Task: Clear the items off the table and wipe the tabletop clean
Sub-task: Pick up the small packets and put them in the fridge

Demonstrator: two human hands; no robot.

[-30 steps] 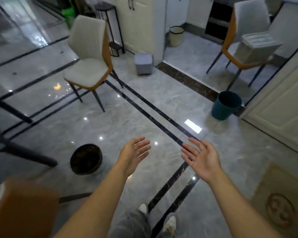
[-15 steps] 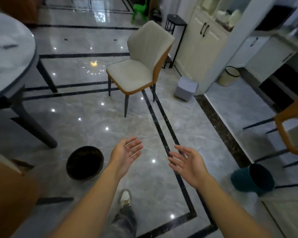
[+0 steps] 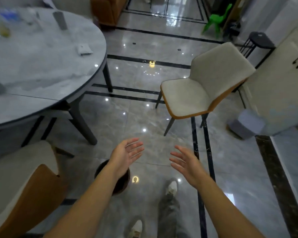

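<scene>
The view swings left: the worktop (image 3: 41,69), out of sight a second ago and only an edge half a second ago, now fills the upper left. On it lie the things to clear, all blurred: a blue item (image 3: 9,15) and a yellowish one (image 3: 3,30) at its far side, a dark bar (image 3: 59,20) further right, and a small white packet (image 3: 84,49) near its right rim. A dark bin (image 3: 123,183) stands on the floor off the worktop's near right. The left hand (image 3: 126,152) and right hand (image 3: 184,162) hang right of the worktop, fingers spread, palms facing, empty as before. Clearing seems not yet begun; the person appears to be turning to the worktop for a first item.
</scene>
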